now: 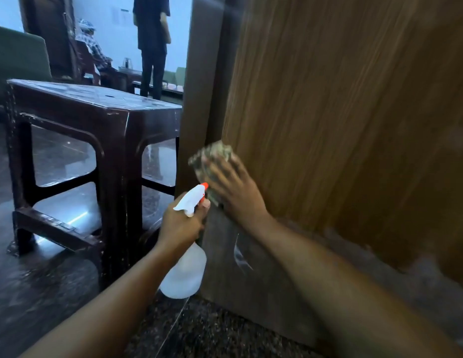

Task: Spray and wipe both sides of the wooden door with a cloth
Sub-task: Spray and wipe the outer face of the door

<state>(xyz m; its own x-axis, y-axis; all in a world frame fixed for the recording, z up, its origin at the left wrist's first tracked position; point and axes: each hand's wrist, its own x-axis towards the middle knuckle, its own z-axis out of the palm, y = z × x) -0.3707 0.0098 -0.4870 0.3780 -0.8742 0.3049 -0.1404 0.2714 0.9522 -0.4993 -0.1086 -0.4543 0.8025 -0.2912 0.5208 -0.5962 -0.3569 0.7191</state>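
— Door first: where is it?
— The wooden door (341, 112) fills the right side of the view, upright, its grain running top to bottom. Low down, the brown finish gives way to a dull grey band (253, 275) with a pale curved scratch on it.
— And the cloth?
— The cloth (215, 153) lies flat against the door, close to its left edge and just above the grey band. It looks greenish and patterned, though it is blurred.
— What about the hands?
— They are apart but near each other. The right hand (237, 191) is spread flat over the cloth, fingers straight, pressing it onto the wood. The left hand (180, 226) is wrapped round the neck of a spray bottle (185, 275), just below and to the left of the right hand, with a fingertip showing at the front of the spray head.
— Describe the bottle.
— It has a translucent white body hanging below the fist and a white head. The orange nozzle (204, 185) points up and to the right, just beside the cloth's lower edge.
— Anything else nearby?
— A dark brown plastic stool (116, 117) stands on the glossy, dark speckled floor (44, 280), just left of the door. Beyond it are a standing person (151, 42) in dark clothes and a seated person (92, 47) in a checked shirt, both well apart from the door
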